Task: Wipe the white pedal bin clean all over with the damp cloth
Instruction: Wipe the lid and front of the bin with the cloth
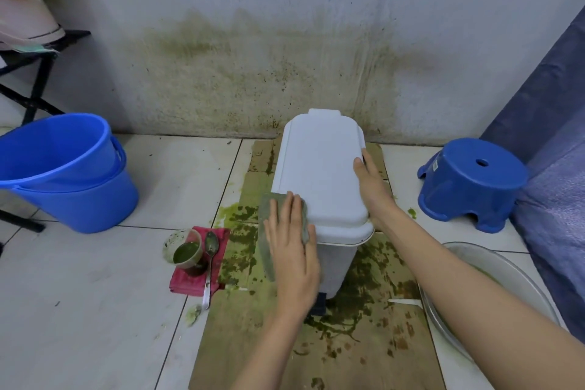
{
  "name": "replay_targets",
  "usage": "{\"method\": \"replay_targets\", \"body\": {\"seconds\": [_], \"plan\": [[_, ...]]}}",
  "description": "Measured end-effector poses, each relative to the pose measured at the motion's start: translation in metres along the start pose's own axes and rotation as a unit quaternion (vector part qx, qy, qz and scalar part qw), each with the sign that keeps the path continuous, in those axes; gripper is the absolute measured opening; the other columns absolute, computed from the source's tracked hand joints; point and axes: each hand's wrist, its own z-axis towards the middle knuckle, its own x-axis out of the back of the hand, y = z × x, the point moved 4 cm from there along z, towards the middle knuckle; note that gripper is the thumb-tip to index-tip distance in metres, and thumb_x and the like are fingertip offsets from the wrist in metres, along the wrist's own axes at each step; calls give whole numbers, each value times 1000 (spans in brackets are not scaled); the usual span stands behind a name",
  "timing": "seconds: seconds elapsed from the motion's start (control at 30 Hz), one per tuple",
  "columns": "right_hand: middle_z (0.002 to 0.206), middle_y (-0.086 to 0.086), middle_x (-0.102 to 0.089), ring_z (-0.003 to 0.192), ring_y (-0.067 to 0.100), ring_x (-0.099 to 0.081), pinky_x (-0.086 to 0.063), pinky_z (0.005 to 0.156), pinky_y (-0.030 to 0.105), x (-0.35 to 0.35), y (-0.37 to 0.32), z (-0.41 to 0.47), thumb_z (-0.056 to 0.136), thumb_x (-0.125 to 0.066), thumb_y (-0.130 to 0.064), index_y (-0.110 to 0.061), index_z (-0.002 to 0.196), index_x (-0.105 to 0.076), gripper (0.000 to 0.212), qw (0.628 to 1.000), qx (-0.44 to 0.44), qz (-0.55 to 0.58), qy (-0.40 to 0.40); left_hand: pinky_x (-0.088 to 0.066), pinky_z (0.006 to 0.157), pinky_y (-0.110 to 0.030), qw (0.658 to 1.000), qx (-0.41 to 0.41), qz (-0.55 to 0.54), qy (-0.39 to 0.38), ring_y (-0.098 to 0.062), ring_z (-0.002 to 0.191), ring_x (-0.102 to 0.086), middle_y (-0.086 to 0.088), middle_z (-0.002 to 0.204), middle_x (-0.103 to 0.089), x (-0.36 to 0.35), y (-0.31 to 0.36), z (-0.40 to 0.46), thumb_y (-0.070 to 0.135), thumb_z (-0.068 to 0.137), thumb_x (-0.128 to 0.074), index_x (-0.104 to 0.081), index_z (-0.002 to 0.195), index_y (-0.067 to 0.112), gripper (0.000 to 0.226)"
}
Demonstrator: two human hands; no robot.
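The white pedal bin [319, 174] stands upright on stained cardboard near the wall, its lid closed. A grey-green damp cloth [268, 231] lies flat against the bin's left front corner and side. My left hand [294, 250] presses on the cloth with fingers spread flat, pointing away from me. My right hand [368, 180] rests on the lid's right edge, thumb on top, fingers wrapped down the side. A dark pedal [321, 298] shows at the bin's foot.
Cardboard [348, 342] splashed with green mess covers the floor under the bin. Left: stacked blue buckets [68, 174], a cup of green liquid [186, 252] and spoon [210, 266] on a red cloth. Right: a blue stool [471, 184], a metal basin [506, 282] and blue fabric.
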Motion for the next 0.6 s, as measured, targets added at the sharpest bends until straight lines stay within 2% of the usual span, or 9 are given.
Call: {"method": "replay_targets", "body": {"seconds": [0.1, 0.17, 0.2, 0.3, 0.37, 0.4, 0.47, 0.53, 0.6], "plan": [[151, -11, -33, 137, 22, -34, -17, 114, 56, 1, 5, 3, 85, -32, -66, -47, 143, -20, 63, 999, 0, -26, -24, 1, 118, -35, 990, -34, 135, -40, -23, 145, -10, -1, 153, -29, -9, 12, 3, 37, 103, -14, -29, 146, 13, 52], [153, -8, -27, 139, 22, -29, -16, 115, 53, -1, 2, -1, 91, -33, -59, -39, 147, -16, 62, 999, -6, -21, -36, -10, 118, -41, 970, -61, 210, -101, -24, 143, -22, -3, 151, -36, -17, 31, 15, 41, 101, -3, -37, 143, 11, 62], [154, -7, -25, 140, 21, -28, -18, 116, 49, 0, -2, -6, 95, -33, -54, -34, 149, -14, 60, 999, -9, -14, -34, -9, 119, -40, 964, -58, 218, -141, -21, 145, -19, -1, 153, -30, -23, 40, 23, 47, 98, 2, -32, 146, 12, 68], [148, -5, -29, 136, 18, -31, -29, 112, 38, 6, -8, -25, 100, -33, -43, -22, 150, -13, 58, 999, -38, 24, -20, 8, 116, -34, 948, 76, 103, -293, -10, 146, 1, 11, 158, -7, -20, 66, 41, 53, 97, -6, -9, 152, 20, 64], [156, -1, -16, 145, 21, -13, -13, 117, 46, 19, -13, -41, 100, -29, -43, -20, 151, -8, 59, 992, -62, -89, 70, -5, 114, -28, 920, 205, -100, -318, 1, 136, -20, 24, 146, -21, 2, 73, 51, 50, 100, -13, -17, 150, 25, 56], [158, 1, -13, 146, 22, -2, -2, 117, 50, 24, -19, -51, 101, -27, -42, -20, 151, -8, 58, 972, -42, -191, 128, -13, 109, -24, 900, 243, -193, -306, 7, 127, -29, 26, 139, -30, 16, 71, 55, 54, 99, -14, -22, 148, 27, 58], [159, -1, -10, 146, 19, 7, 11, 115, 49, 13, -34, -79, 100, -25, -43, -19, 150, -11, 57, 920, 107, -338, 167, -21, 109, -23, 887, 244, -286, -267, 1, 131, -33, 18, 146, -33, 37, 57, 63, 58, 96, -15, -24, 148, 24, 63], [157, -8, -9, 146, 14, 6, 15, 115, 42, -26, -37, -108, 98, -26, -51, -20, 150, -13, 62, 852, 283, -434, 75, -37, 105, -26, 899, 235, -308, -205, -11, 136, -34, 1, 149, -38, 48, 39, 72, 51, 99, -18, -28, 147, 19, 59], [156, -6, -18, 147, 18, -5, 8, 116, 42, -57, -18, -124, 94, -30, -58, -22, 150, -21, 67, 772, 355, -528, -7, -48, 88, -24, 914, 233, -297, -148, -16, 133, -39, -4, 142, -47, 53, 30, 77, 42, 102, -22, -36, 143, 15, 51]]}}
